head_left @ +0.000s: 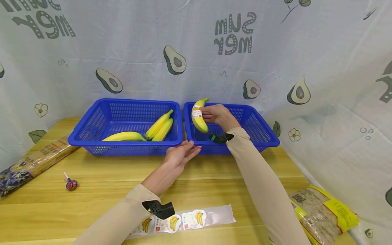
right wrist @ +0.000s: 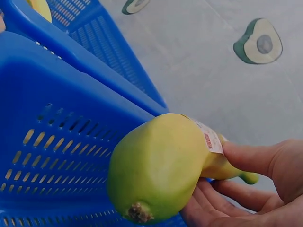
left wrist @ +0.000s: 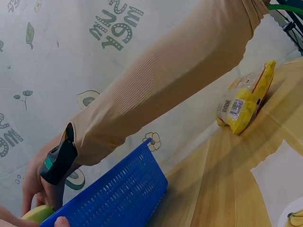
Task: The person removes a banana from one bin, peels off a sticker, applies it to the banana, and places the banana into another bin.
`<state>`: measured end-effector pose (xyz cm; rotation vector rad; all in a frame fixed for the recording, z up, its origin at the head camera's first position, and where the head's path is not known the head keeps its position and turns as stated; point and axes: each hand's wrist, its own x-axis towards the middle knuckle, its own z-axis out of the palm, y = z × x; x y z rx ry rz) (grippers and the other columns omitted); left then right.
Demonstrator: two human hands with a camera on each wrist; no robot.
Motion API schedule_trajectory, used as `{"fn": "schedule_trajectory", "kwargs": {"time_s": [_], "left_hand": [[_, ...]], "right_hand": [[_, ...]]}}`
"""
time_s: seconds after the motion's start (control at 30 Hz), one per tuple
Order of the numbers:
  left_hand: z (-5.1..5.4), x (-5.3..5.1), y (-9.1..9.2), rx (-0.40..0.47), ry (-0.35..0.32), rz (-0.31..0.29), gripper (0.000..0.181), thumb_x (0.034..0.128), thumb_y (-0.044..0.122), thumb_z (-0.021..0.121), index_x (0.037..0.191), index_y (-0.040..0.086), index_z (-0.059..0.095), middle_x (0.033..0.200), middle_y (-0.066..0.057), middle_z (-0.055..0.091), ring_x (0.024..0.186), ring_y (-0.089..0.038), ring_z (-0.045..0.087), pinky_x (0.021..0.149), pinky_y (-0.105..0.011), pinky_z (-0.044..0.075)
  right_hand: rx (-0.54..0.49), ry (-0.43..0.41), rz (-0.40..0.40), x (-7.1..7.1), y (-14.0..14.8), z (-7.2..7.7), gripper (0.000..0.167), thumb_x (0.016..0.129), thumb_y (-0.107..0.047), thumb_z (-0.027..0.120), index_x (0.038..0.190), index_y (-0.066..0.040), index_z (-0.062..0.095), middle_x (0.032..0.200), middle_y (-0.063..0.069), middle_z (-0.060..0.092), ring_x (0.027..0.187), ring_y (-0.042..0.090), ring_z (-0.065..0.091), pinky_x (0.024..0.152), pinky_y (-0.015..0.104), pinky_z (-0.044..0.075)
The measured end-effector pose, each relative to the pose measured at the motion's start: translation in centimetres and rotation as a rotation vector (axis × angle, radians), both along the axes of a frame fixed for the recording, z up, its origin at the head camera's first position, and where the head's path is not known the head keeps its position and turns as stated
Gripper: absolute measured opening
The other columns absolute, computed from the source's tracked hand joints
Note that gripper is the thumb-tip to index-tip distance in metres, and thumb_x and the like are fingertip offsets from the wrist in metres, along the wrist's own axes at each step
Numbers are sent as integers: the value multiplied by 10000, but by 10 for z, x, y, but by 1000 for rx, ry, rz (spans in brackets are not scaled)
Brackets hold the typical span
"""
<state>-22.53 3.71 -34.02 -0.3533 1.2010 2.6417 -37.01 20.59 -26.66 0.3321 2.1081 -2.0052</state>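
Observation:
My right hand (head_left: pixel 221 115) pinches a banana (head_left: pixel 199 119) with a white label around its middle, held upright over the left part of the right blue basket (head_left: pixel 263 137). In the right wrist view the banana (right wrist: pixel 156 165) points its blunt end at the camera, between thumb and fingers of the hand (right wrist: pixel 265 189). My left hand (head_left: pixel 177 156) is at the front left corner of that basket, its fingers touching the rim. Several bananas (head_left: pixel 125 136) lie in the left blue basket (head_left: pixel 128 143).
A strip of banana stickers (head_left: pixel 194 219) lies at the front of the wooden table (head_left: pixel 101 187). A lollipop (head_left: pixel 71 184) and a long brown packet (head_left: pixel 39 160) are at the left, a yellow and clear bag (head_left: pixel 324 214) at the right. A printed curtain (head_left: pixel 137 41) hangs behind.

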Motion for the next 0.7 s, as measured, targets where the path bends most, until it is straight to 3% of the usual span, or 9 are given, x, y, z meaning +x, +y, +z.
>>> {"fn": "schedule_trajectory", "kwargs": {"time_s": [0.23, 0.43, 0.7], "left_hand": [[2, 1, -1, -3, 3, -9, 97, 1047, -44, 657, 1013, 25, 599, 970, -137, 715, 884, -241, 783, 921, -377, 660], [2, 1, 0, 1, -7, -21, 71, 1049, -38, 658, 1051, 17, 613, 964, -137, 721, 914, -250, 785, 910, -363, 662], [2, 0, 0, 2, -8, -15, 68, 1044, -43, 663, 1066, 6, 621, 943, -140, 722, 911, -252, 781, 911, -367, 663]], "right_hand": [[24, -25, -4, -9, -4, -8, 483, 1001, -80, 775, 1437, 60, 620, 1208, 156, 708, 955, 230, 721, 968, 360, 631], [52, -43, -37, -13, -9, -16, 441, 1016, -83, 760, 1412, 67, 635, 1067, 118, 700, 846, 199, 695, 823, 303, 630], [153, -74, 12, -16, -12, -16, 423, 1025, -31, 722, 1418, 79, 611, 1168, 150, 661, 946, 247, 684, 1048, 388, 600]]}}
